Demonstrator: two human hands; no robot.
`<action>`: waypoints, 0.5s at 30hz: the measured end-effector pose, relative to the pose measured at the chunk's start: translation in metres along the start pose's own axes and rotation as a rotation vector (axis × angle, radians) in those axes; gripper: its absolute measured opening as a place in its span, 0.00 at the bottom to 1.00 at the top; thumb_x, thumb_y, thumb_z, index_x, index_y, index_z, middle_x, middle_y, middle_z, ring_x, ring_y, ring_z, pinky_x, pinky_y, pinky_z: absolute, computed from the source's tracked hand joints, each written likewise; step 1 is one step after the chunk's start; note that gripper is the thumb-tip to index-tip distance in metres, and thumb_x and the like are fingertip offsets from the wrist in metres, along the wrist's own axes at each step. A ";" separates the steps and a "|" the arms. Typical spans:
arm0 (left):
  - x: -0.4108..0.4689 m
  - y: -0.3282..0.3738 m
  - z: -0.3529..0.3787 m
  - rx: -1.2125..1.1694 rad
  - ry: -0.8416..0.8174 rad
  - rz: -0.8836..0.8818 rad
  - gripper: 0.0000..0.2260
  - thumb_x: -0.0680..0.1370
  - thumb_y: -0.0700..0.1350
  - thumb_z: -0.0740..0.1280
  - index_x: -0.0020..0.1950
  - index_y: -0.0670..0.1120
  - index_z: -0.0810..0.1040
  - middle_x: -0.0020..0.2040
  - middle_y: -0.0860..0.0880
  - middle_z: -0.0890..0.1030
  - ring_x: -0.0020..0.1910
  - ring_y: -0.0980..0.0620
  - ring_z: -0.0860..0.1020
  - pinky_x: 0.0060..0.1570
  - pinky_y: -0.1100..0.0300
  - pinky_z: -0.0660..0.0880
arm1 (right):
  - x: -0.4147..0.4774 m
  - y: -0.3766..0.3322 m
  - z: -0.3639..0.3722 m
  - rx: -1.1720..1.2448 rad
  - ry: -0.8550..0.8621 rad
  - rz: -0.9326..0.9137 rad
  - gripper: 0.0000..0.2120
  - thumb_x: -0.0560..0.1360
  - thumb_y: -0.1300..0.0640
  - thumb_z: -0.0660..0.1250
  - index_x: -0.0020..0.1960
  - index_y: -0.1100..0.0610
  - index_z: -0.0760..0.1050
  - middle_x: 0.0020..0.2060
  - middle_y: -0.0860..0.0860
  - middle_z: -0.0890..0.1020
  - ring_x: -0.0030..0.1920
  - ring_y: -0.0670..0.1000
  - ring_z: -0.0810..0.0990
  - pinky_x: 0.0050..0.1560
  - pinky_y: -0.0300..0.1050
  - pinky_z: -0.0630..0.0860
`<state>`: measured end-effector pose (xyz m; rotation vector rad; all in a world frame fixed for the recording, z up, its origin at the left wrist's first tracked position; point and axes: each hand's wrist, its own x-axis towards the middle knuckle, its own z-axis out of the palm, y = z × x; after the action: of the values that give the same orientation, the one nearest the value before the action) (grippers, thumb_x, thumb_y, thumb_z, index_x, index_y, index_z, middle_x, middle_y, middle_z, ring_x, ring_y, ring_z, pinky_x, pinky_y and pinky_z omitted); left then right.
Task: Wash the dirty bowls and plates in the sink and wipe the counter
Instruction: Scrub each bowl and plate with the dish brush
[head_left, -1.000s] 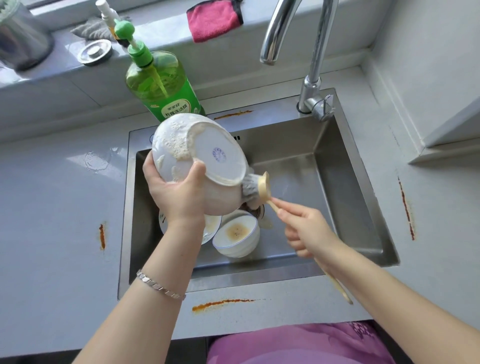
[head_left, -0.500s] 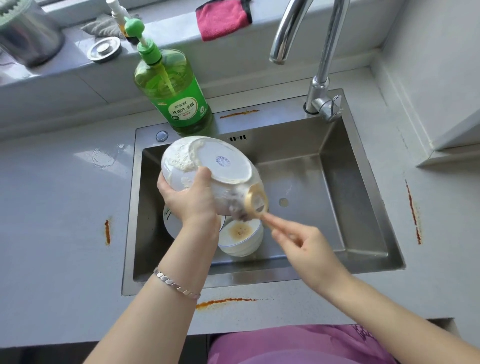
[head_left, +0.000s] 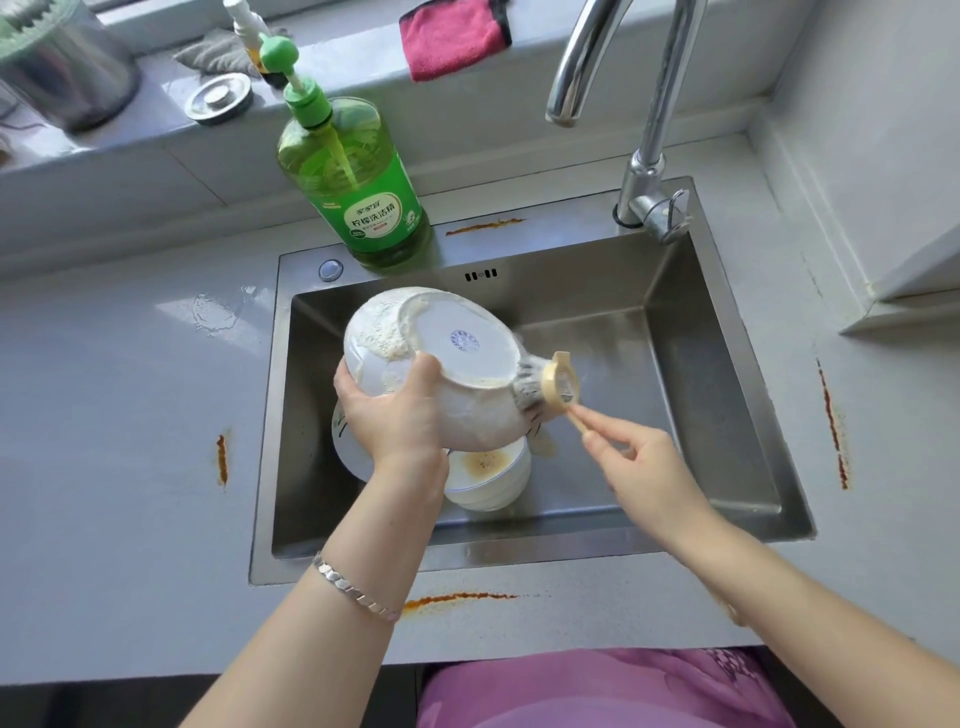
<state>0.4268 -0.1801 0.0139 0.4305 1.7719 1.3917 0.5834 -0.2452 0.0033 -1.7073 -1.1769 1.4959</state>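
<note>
Now left hand (head_left: 400, 415) grips the bowl (head_left: 457, 353) base-up; right hand (head_left: 644, 467) pinches the brush (head_left: 550, 385) (handle apparently slanting down-right).

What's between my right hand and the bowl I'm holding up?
The dish brush: right hand pinches its handle, bristles against the soapy bowl. Head view.

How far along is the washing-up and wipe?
Done: nothing; no rinsed dish in view. In hand: the left hand grips an upturned soapy bowl over the sink while the right hand holds a dish brush against its side. Left: a dirty bowl and a plate lie in the sink, orange streaks mark the counter; the pink cloth lies behind the sink.
</note>
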 end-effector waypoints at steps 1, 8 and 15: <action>0.000 -0.001 -0.001 0.023 -0.018 0.015 0.31 0.70 0.34 0.70 0.70 0.49 0.64 0.58 0.48 0.77 0.51 0.50 0.79 0.50 0.59 0.78 | -0.005 -0.003 0.001 -0.012 -0.031 -0.032 0.17 0.80 0.63 0.57 0.65 0.52 0.71 0.14 0.35 0.66 0.22 0.31 0.70 0.28 0.24 0.65; -0.011 -0.001 -0.016 0.273 -0.170 0.121 0.32 0.64 0.41 0.73 0.66 0.54 0.68 0.58 0.49 0.77 0.56 0.50 0.78 0.58 0.49 0.76 | 0.004 -0.004 -0.016 -0.149 -0.040 0.034 0.16 0.79 0.62 0.59 0.65 0.53 0.74 0.13 0.36 0.66 0.22 0.31 0.69 0.28 0.25 0.65; -0.011 0.004 -0.022 0.319 -0.227 0.162 0.28 0.68 0.34 0.72 0.63 0.53 0.70 0.54 0.52 0.78 0.52 0.55 0.78 0.56 0.56 0.76 | -0.004 -0.009 -0.018 -0.139 -0.109 0.010 0.16 0.79 0.63 0.59 0.64 0.54 0.74 0.13 0.37 0.66 0.20 0.34 0.69 0.28 0.25 0.64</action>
<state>0.4152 -0.2005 0.0227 0.8846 1.8027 1.1152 0.5985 -0.2430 0.0166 -1.7418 -1.3593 1.5620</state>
